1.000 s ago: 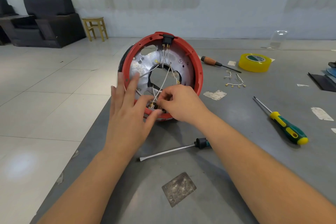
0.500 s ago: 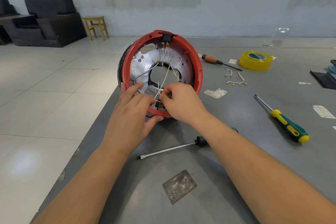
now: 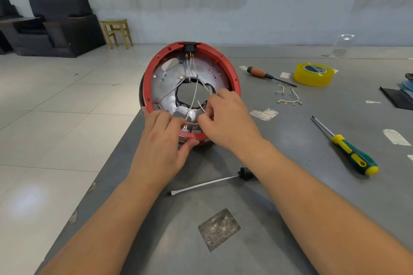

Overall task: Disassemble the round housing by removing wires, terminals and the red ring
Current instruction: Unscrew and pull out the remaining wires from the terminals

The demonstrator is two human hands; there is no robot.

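Note:
The round housing [image 3: 167, 78] stands tilted on edge near the table's left side, its silver inside facing me. A red ring [image 3: 225, 62] runs around its rim, with a black socket [image 3: 189, 47] at the top. White wires [image 3: 194, 94] cross the central hole down to brass terminals [image 3: 194, 128] at the bottom. My left hand [image 3: 162, 143] grips the housing's lower rim, thumb under the red edge. My right hand [image 3: 225, 123] pinches a white wire just above the bottom terminals.
On the grey table [image 3: 290, 185] lie a flat screwdriver [image 3: 207, 183] under my right forearm, a green-yellow screwdriver [image 3: 348, 149], a brown-handled screwdriver [image 3: 266, 75], yellow tape [image 3: 314, 73], removed wires with terminals [image 3: 289, 98], and a metal plate [image 3: 219, 229]. The table's left edge is close.
My left hand slid from inside the housing down onto the lower rim. My right hand moved slightly right and up, pulling a white wire away from the bottom terminals.

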